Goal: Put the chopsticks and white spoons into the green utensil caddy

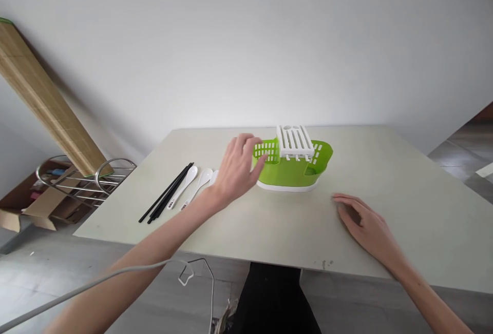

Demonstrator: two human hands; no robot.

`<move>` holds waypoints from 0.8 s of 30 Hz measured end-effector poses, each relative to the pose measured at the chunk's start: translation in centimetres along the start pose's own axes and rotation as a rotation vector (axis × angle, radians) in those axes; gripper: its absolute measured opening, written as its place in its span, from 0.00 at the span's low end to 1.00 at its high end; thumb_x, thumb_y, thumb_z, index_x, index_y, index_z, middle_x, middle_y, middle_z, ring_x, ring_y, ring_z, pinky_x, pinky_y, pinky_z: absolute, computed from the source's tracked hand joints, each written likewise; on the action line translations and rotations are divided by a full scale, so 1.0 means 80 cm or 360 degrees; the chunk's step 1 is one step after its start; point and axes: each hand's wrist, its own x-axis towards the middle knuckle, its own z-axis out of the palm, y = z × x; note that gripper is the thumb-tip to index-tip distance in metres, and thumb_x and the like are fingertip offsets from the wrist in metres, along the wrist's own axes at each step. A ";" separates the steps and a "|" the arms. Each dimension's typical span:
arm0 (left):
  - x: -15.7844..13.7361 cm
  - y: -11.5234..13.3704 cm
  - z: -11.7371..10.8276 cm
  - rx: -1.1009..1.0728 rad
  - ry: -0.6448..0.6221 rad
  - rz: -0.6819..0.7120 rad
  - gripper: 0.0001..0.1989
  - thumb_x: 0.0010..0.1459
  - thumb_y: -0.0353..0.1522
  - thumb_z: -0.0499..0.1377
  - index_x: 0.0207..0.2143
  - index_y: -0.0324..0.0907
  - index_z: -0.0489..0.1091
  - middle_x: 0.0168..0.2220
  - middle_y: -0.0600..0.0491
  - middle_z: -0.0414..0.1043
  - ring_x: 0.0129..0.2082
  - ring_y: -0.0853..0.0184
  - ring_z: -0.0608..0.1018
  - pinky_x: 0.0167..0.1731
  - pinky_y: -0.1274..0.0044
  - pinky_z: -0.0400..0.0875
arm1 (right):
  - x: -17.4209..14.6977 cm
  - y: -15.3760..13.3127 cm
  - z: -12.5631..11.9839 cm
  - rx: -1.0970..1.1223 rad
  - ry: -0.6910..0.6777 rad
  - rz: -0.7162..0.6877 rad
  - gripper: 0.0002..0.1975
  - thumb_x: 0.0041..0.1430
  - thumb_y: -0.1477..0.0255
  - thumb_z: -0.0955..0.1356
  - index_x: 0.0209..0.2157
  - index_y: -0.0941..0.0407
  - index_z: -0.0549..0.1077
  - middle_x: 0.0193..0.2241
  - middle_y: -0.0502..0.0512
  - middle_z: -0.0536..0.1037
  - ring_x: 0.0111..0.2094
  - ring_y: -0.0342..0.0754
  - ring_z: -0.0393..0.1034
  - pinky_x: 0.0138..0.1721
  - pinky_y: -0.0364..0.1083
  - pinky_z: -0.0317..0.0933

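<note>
A green slotted cutlery holder (287, 174) with a white base stands upright on the table. A white slatted rack (296, 141) with small hooks sits across its top. At the holder's left end is my left hand (241, 162), its thumb and fingers apart; whether they touch the rim I cannot tell. My right hand (364, 226) rests on the table to the right of the holder, loosely curved, with nothing visible in it. Left of my left hand lie black chopsticks (169, 195) and white spoons (188, 180), one partly hidden behind that hand.
The pale table (285, 236) stands against a white wall. To its left are a metal rack (87, 190), an open cardboard box (50, 200) and a long leaning board (50, 103). A grey cable (115, 272) crosses in front of my left forearm.
</note>
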 end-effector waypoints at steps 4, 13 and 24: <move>0.033 0.045 0.040 -0.0094 0.0067 0.0202 0.24 0.75 0.44 0.49 0.66 0.44 0.62 0.70 0.39 0.62 0.69 0.53 0.64 0.65 0.59 0.63 | 0.002 -0.002 0.000 0.0031 0.0028 -0.0044 0.14 0.71 0.60 0.63 0.49 0.47 0.76 0.58 0.53 0.79 0.51 0.52 0.79 0.45 0.48 0.72; 0.054 0.005 0.069 -0.0015 -0.0125 0.0233 0.23 0.75 0.41 0.47 0.66 0.46 0.68 0.69 0.49 0.68 0.71 0.56 0.65 0.69 0.61 0.59 | 0.002 -0.013 -0.005 0.0070 -0.0018 0.0008 0.17 0.72 0.58 0.62 0.50 0.48 0.77 0.59 0.57 0.78 0.50 0.55 0.79 0.43 0.50 0.74; 0.041 -0.160 0.011 0.0268 -0.0242 -0.0290 0.27 0.75 0.37 0.40 0.69 0.44 0.65 0.71 0.54 0.65 0.67 0.56 0.66 0.67 0.62 0.57 | -0.002 -0.002 -0.007 0.0115 -0.0110 0.0079 0.20 0.72 0.53 0.62 0.53 0.47 0.78 0.63 0.57 0.76 0.51 0.56 0.79 0.35 0.47 0.75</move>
